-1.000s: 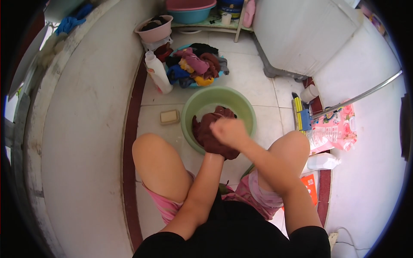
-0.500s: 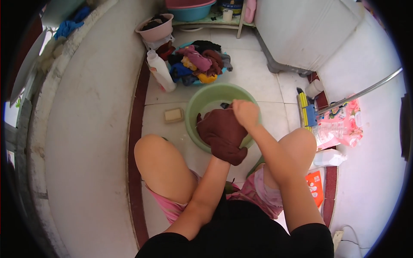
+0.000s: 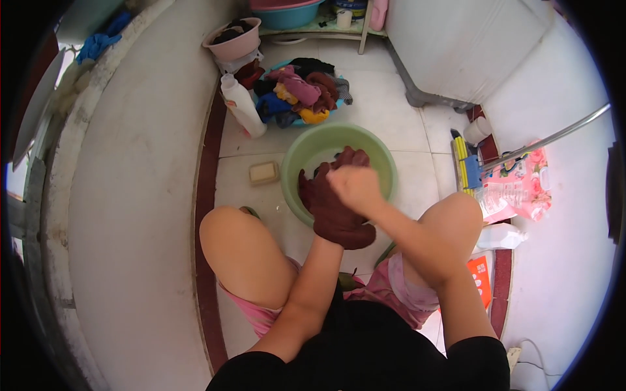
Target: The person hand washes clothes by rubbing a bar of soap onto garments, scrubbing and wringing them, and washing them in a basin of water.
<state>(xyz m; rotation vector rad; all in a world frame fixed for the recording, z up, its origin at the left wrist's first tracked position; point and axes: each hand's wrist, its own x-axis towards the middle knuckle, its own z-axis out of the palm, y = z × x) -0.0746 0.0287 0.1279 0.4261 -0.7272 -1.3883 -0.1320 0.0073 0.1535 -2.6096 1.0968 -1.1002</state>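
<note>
A maroon garment (image 3: pixel 332 212) lies bunched over the green basin (image 3: pixel 386 169) between my knees and hangs over its near rim. My left forearm (image 3: pixel 313 274) runs into the cloth, which covers my left hand completely. My right hand (image 3: pixel 352 186), slightly blurred, is closed on the upper part of the same garment, across the middle of the basin. A darker bit of cloth shows in the basin behind it. Left of the basin a soap bar (image 3: pixel 263 172) sits in a dish on the tiles.
Behind the basin are a heaped tub of laundry (image 3: pixel 300 91), a white bottle (image 3: pixel 241 107), a pink basin (image 3: pixel 228 45) and a low shelf (image 3: pixel 326 32). At right are a mop head (image 3: pixel 466 163), metal pole (image 3: pixel 561 137), pink pack (image 3: pixel 518 189) and white jug (image 3: pixel 499 238). Walls flank both sides.
My right hand moved up and right, then came back left and down across the garment. The cloth's far end now bunches higher in the basin. My left forearm shifted only slightly.
</note>
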